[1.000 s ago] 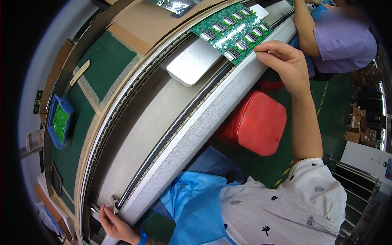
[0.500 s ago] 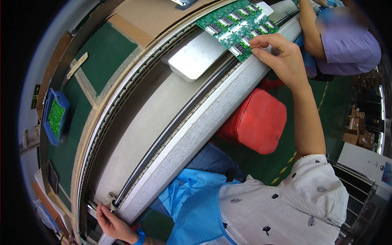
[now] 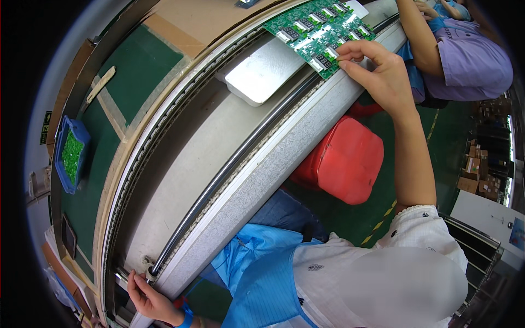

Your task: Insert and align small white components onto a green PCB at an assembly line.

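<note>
A green circuit board panel (image 3: 311, 34) with several black digit displays and white connectors lies across the conveyor rails at the top. My right hand (image 3: 377, 71) pinches its near right corner between thumb and fingers. At the lower left, my left hand (image 3: 149, 300) is beside the near end of the black rod (image 3: 219, 177), by a small metal fitting (image 3: 149, 268). Its fingers are loosely bent, the thumb is a little apart, and nothing shows between them. A blue band (image 3: 187, 317) circles the left wrist.
A silver flat box (image 3: 265, 71) sits between the rails below the board. On the green bench stands a blue bin (image 3: 71, 156) of small green pieces. A red stool (image 3: 350, 161) is beyond the metal rail (image 3: 262, 169). A co-worker in purple (image 3: 470, 60) sits at the upper right.
The circuit board has shifted slightly to the right, and my right hand with it. My left hand stays almost where it was. The co-worker's arm and hands have moved a little.
</note>
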Motion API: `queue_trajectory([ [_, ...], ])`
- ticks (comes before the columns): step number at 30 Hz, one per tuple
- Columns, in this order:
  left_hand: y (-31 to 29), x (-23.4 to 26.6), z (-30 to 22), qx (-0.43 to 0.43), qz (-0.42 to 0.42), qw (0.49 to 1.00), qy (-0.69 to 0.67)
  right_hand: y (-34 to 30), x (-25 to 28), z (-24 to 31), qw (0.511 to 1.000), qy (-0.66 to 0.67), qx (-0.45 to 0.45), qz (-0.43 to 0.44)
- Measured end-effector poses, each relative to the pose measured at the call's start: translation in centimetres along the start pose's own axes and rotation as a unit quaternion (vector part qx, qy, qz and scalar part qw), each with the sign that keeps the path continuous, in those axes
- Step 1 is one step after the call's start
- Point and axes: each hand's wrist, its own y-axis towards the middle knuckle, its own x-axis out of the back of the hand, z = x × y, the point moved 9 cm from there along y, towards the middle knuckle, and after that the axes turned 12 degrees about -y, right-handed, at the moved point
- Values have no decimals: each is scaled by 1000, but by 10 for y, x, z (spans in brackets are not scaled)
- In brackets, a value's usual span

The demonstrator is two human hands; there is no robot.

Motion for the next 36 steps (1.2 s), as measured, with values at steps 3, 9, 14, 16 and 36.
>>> queue_trajectory([
  [3,0,0,-2,-6,-2,1000,-3,0,1,4,1000,-12,-1,3],
  [9,-2,6,-3,-14,-8,1000,-6,0,-1,3,999,-8,-42,12],
  [14,-2,-4,-5,-24,-2,1000,-8,0,2,-3,998,-21,-60,22],
  [16,-1,-9,-9,-27,4,1000,-14,-2,9,-5,997,-37,-70,25],
  [36,-21,28,-56,-198,-135,966,-101,-116,-61,165,918,-74,256,-294],
])
